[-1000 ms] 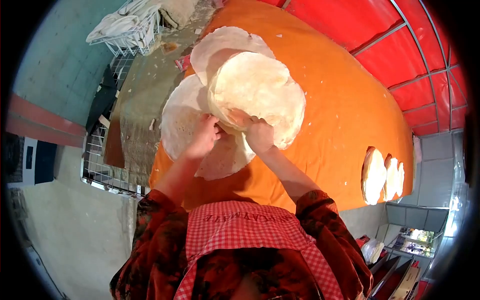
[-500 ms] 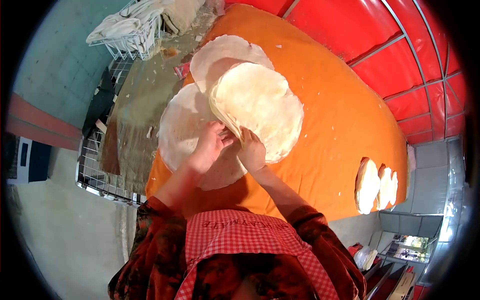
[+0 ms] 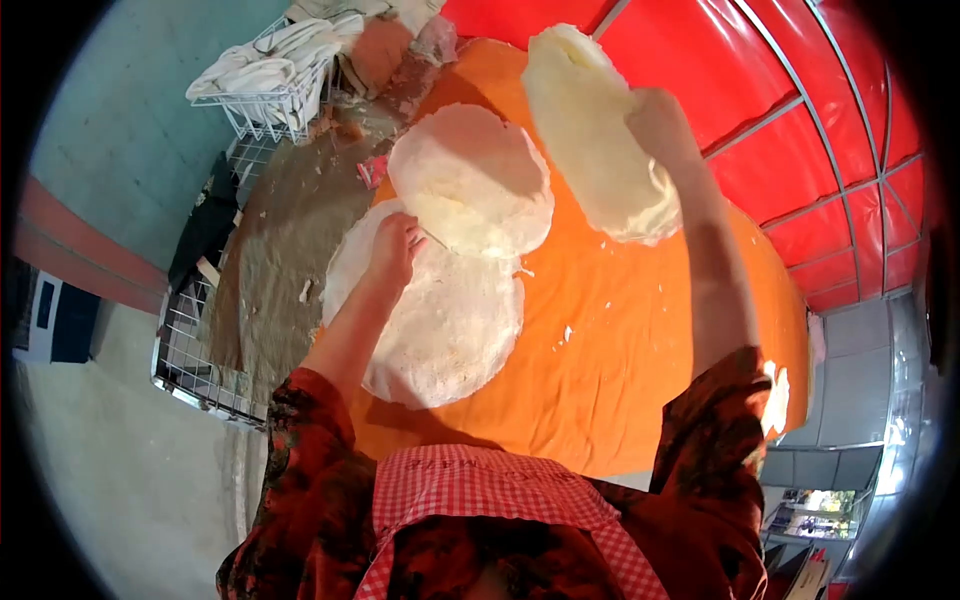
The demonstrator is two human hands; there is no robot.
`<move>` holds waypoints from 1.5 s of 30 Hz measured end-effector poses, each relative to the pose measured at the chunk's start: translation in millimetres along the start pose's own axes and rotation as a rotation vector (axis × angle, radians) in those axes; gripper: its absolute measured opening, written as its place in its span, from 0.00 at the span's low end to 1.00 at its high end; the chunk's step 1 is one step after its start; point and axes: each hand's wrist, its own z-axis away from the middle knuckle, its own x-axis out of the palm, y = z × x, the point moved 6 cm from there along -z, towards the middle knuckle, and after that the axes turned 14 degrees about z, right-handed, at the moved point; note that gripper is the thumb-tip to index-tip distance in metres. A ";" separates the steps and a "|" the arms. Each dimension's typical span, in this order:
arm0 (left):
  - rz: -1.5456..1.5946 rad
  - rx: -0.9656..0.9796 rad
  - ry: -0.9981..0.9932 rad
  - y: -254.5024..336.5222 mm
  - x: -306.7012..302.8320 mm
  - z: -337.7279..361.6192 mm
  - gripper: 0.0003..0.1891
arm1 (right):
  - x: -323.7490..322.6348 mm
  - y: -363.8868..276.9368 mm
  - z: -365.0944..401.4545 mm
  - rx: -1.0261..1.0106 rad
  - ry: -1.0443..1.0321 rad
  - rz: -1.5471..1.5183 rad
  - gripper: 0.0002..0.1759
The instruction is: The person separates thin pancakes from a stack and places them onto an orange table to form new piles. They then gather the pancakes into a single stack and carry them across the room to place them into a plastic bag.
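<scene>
My right hand [image 3: 662, 130] grips the right side of a pale, thin round flatbread [image 3: 590, 130], held up and tilted over the far side of the orange cloth [image 3: 590, 370]. Its lower end is ruffled, with layers showing. On the cloth lie two more spots of thin bread: an upper flatbread [image 3: 475, 180] overlaps a lower flatbread [image 3: 440, 330]. My left hand [image 3: 396, 250] is over the lower one, its bent fingers closed at the lower left edge of the upper flatbread.
A white wire basket [image 3: 280, 95] of cloths stands at the back left, beside a worn brown board [image 3: 290, 240]. Red sheeting [image 3: 720, 60] on metal bars borders the far side. Small folded breads [image 3: 776, 398] lie at the right end; crumbs dot the cloth.
My right hand has lifted the top bread off the others and carried it up and right. My left hand has moved slightly up and left, to the upper flatbread's edge.
</scene>
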 end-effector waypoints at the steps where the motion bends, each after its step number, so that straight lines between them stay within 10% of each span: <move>1: -0.033 0.000 -0.004 1.1 2.6 -6.2 0.08 | -4.7 -17.4 8.5 0.087 -0.023 -0.051 0.15; 5: -0.023 0.035 -0.051 -5.8 7.7 -17.5 0.08 | 109.6 -108.3 35.3 -0.151 0.400 -0.094 0.12; 9: -0.049 0.049 -0.052 -3.0 6.8 -14.2 0.08 | 286.9 -177.7 67.6 -0.140 0.184 0.085 0.09; 20: -0.132 0.003 0.018 -11.3 9.2 -26.7 0.10 | 269.1 -198.9 57.8 -0.136 -0.072 0.078 0.09; 25: -0.135 0.009 0.003 -14.9 -3.9 -34.3 0.10 | 271.4 -201.3 71.4 -0.091 -0.210 -0.177 0.31; 31: -0.035 -0.018 -0.012 -8.9 13.0 -21.9 0.08 | 246.0 -199.2 91.0 -0.177 0.127 -0.311 0.34; 39: -0.025 -0.087 -0.220 -2.5 11.6 6.5 0.11 | 278.0 -203.2 88.3 -0.011 0.073 -0.195 0.33; 45: -0.889 0.668 0.036 62.3 -78.6 92.1 0.15 | 248.5 -155.8 21.7 -0.093 -0.182 -0.109 0.17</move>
